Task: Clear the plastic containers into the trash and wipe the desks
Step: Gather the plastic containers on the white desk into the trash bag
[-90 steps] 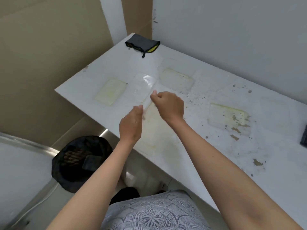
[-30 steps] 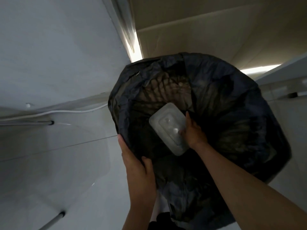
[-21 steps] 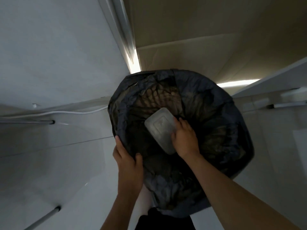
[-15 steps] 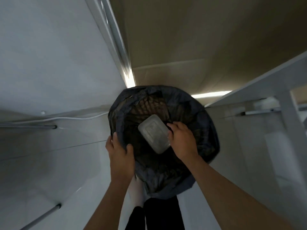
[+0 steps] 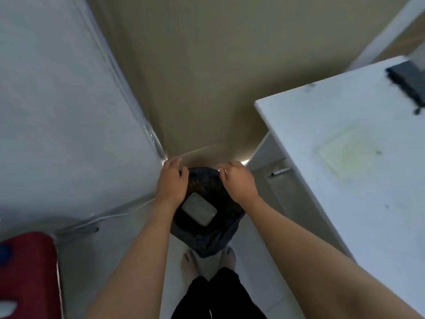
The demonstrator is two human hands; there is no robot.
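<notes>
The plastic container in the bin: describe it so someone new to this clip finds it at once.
Find the black-lined trash bin on the floor left of the white desk, between the left hand and right hand. Inside lies the plastic container, a pale, rounded rectangle, the only light thing against the dark liner.

Black trash bag (image 5: 208, 240); clear grey container (image 5: 199, 209); white table (image 5: 358, 180); red cushion (image 5: 27, 272); tan wall (image 5: 195, 77).

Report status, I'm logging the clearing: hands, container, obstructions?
Both hands, left hand and right hand, at trash bag rim. Container inside. Nothing blocking.
</notes>
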